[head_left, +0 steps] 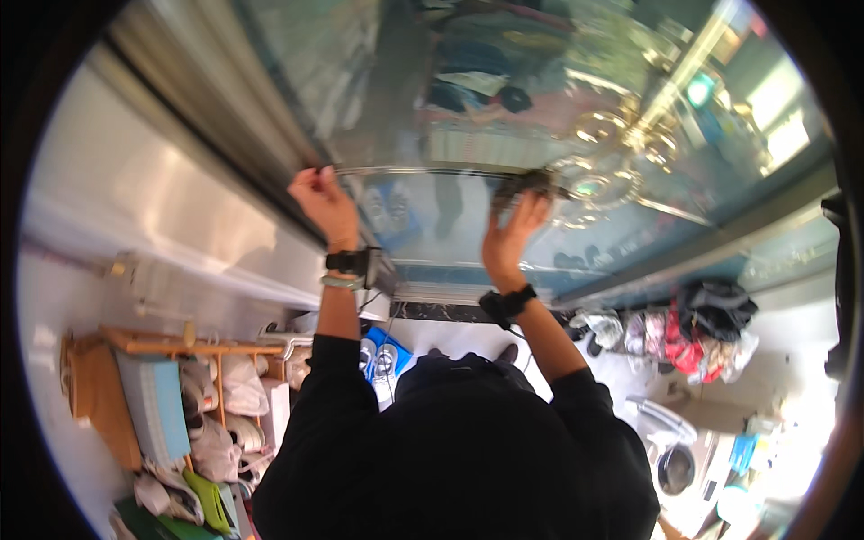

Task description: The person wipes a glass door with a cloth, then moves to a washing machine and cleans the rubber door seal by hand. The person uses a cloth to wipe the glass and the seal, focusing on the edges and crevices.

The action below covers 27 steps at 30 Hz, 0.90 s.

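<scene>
Blue-grey glass, glossy and streaked with reflections, makes up the large panel (pixel 441 211) across the upper middle of the frame, bordered on the left by a broad metal frame (pixel 211 90). Gold rings of a light fitting (pixel 621 148) shine in it at the upper right, and dark folded shapes show at the top centre; whether these are reflected or stand behind the glass, I cannot tell. A thin line runs across the panel at the height of the fingers. Just right of the frame's centre is a dark wad (pixel 508 186), grey-brown, rumpled and blurred, its material unclear. It lies against the panel beneath the fingers of the right hand (pixel 519 220), which is half open and curved about it, keeping hold of it, the thumb to its left. The left hand (pixel 326 205) is well apart from the wad, left of centre, at the panel's left edge beside the metal frame; its fingers are curled in with the tips close together, and I cannot tell whether they grip anything. Each wrist wears a black band, the left one (pixel 349 262) above a pale green bangle (pixel 342 283).
</scene>
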Tool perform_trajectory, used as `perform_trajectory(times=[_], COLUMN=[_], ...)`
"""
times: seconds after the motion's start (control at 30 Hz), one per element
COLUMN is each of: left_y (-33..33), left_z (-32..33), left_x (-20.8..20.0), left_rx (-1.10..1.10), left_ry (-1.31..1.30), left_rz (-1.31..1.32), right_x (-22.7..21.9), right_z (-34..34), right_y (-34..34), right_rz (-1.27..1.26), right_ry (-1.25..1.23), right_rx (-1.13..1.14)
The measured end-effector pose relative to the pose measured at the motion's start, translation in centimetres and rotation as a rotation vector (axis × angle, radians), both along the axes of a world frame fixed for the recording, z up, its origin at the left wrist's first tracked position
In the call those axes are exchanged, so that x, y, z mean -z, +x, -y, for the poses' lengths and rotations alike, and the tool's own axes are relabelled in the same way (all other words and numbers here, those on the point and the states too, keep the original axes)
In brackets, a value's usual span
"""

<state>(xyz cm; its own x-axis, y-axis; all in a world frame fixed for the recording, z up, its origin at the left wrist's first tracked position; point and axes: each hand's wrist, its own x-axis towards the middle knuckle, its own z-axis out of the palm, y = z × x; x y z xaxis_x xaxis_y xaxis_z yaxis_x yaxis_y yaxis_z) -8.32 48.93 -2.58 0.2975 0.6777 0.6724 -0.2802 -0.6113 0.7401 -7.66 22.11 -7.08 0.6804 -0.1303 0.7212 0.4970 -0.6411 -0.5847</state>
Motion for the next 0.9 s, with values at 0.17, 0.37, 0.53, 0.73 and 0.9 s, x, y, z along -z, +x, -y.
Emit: perform_trajectory(times=[0.17, 0.37, 0.53, 0.73, 0.9], left_y=[0.2, -0.3, -0.4, 0.0, 0.0], left_z=[0.2, 0.0, 0.2, 0.4, 0.2], left_x=[-0.2, -0.3, -0.4, -0.5, -0.6], left_rx=[-0.018, -0.020, -0.014, -0.079, -0.150], left_ry=[0.031, 0.106, 0.075, 0.121, 0.136], left_rz=[0.031, 0.005, -0.025, -0.013, -0.049], right_x=[0.0, -0.4, 0.6, 2.0, 2.4], right_z=[0.8, 10.3, 14.0, 7.3, 4.5], right_y=[0.6, 3.6, 4.1, 0.9, -1.0], right_rz=[0.072, -0.058, -0.023, -0.011, -0.042], right_ry=[-0.251, 0.100, 0.225, 0.120, -0.181], right_rx=[-0.127, 0.276, 0.340, 0.102, -0.111])
